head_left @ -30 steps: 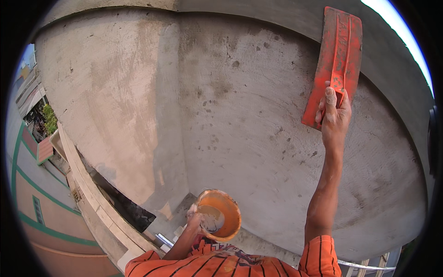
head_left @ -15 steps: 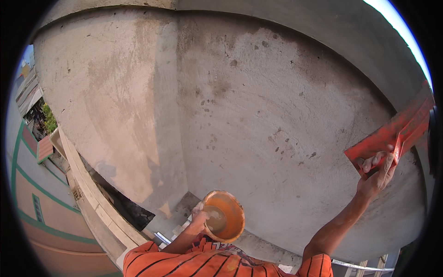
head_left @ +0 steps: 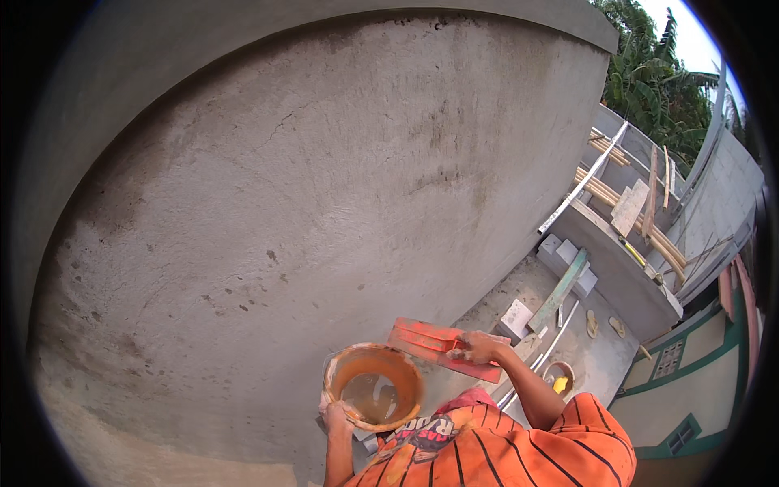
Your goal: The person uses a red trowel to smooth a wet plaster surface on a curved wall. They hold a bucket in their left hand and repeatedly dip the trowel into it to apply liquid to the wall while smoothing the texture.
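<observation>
My left hand (head_left: 335, 412) grips the near left rim of an orange bucket (head_left: 385, 364). Cloudy, watery liquid lies in its bottom, and dried grey smears coat the rim. A red plastering float (head_left: 422, 336) is in my right hand (head_left: 480, 348), whose fingers wrap round the handle. The float's near-left end hangs close to the bucket's right rim; whether they touch I cannot tell. Before me rises a grey plastered wall (head_left: 324, 203) with dark spots and faint trowel streaks.
To the right stand pale blocks (head_left: 560, 253) with a green plank (head_left: 560, 288) leaning over them. Sandals (head_left: 591, 324) and a small bucket (head_left: 558, 375) holding something yellow are on the floor. Wooden poles (head_left: 604, 193) and boards lie beyond a low wall (head_left: 629, 268).
The view has turned to the right along the wall. My right hand has brought the float from high on the wall down beside the bucket. The left hand still holds the bucket.
</observation>
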The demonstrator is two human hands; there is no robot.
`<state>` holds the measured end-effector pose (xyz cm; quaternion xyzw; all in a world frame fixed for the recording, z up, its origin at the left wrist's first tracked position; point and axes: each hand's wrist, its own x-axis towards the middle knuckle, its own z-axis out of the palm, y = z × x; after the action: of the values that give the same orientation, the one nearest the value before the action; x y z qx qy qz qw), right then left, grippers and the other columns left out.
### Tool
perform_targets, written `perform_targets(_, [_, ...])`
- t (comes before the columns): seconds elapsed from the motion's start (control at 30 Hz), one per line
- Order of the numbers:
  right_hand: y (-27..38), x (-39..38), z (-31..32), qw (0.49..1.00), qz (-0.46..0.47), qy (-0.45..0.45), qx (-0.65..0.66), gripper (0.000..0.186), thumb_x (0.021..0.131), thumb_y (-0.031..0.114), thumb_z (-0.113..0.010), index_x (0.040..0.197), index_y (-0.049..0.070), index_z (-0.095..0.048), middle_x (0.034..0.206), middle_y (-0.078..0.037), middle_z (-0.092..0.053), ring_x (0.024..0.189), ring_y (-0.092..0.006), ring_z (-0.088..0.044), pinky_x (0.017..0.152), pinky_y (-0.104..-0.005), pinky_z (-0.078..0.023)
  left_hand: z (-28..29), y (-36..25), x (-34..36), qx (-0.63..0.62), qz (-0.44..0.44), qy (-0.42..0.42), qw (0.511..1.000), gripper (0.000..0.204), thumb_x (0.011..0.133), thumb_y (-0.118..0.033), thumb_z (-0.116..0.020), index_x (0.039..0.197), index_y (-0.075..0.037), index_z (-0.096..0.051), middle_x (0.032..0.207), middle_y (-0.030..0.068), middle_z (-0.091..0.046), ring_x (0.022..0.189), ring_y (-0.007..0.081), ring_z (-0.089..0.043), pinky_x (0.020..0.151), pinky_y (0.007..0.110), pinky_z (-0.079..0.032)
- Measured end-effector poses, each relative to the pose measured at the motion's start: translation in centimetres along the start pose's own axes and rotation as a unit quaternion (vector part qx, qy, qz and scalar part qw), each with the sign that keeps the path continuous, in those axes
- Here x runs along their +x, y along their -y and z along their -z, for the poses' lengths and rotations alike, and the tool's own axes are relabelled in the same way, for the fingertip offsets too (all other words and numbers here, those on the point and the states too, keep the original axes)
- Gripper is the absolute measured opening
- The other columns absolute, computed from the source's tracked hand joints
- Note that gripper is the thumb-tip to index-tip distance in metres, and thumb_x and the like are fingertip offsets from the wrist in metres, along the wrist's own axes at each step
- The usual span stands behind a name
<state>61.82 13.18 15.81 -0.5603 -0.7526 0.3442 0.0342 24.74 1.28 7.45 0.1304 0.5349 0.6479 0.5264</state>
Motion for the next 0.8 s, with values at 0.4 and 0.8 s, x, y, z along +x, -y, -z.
perform_targets(0.4, [-36.0,-22.9,-20.1,0.618,-0.536,-0.340,0.464,0.037,0.089,0.035,-0.061,0.080,-0.001,-0.057,0.057,-0.012,-0.058,0.045,-0.0251,-0.057,0.039,-0.0395,-0.044,-23.8,5.5,7.6,0.048,0.064,0.156,0.984,0.054,0.069,0.014,-0.035,0.120,-0.001,-0.047,0.103,0.0116,-0.055,0.088,0.0231,-0.058,0.072,0.033,-0.052])
perform_targets(0.8, [-31.9,-33.1,-25.7,0.442,-0.643,-0.324,0.534,0.032,0.090,0.032,-0.059,0.083,0.000,-0.058,0.060,-0.010,-0.057,0.050,-0.0213,-0.057,0.044,-0.0380,-0.046,-44.4,7.8,7.3,0.121,0.028,0.246,0.961,0.075,0.055,0.015,-0.037,0.128,0.001,-0.042,0.117,0.0146,-0.053,0.108,0.0290,-0.055,0.093,0.038,-0.049])
